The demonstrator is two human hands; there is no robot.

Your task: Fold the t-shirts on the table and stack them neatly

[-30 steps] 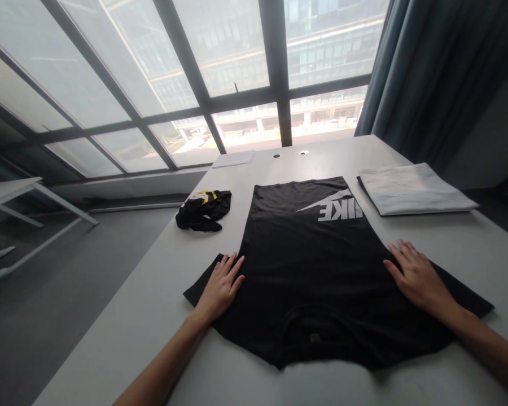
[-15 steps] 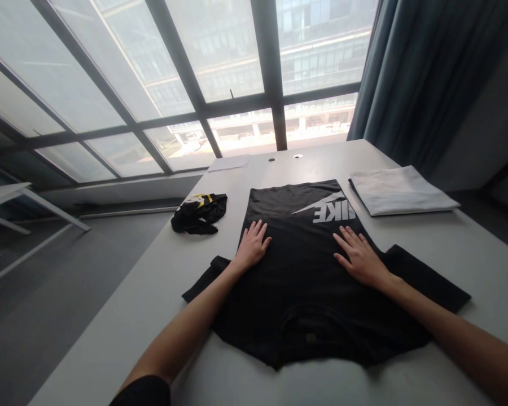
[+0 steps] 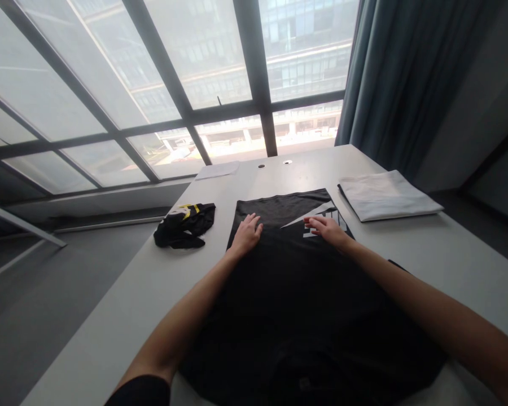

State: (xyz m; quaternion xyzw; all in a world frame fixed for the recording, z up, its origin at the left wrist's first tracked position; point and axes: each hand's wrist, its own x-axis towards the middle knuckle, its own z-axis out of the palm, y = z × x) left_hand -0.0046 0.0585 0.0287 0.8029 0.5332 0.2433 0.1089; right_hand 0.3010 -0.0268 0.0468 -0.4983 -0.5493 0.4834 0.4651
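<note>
A black T-shirt (image 3: 288, 293) lies spread on the white table, its collar toward me and its hem at the far side. White lettering and a white swoosh (image 3: 307, 214) are printed near the hem, partly covered by my right hand. My left hand (image 3: 246, 234) rests on the shirt close to its left edge, fingers stretched out. Over the lettering is my right hand (image 3: 328, 230), fingers extended and slightly bent, holding nothing; whether it touches the fabric is unclear. My right forearm hides much of the right sleeve.
On the left of the table (image 3: 127, 316) lies a crumpled black garment with yellow and white parts (image 3: 185, 226). A folded white cloth (image 3: 387, 194) sits at the right, and papers (image 3: 217, 170) at the far edge. Windows and a blue-grey curtain (image 3: 389, 84) stand behind.
My right hand has moved left and away from me, from the shirt's right side onto the lettering. My left hand has slid slightly toward the hem. The view has shifted a little.
</note>
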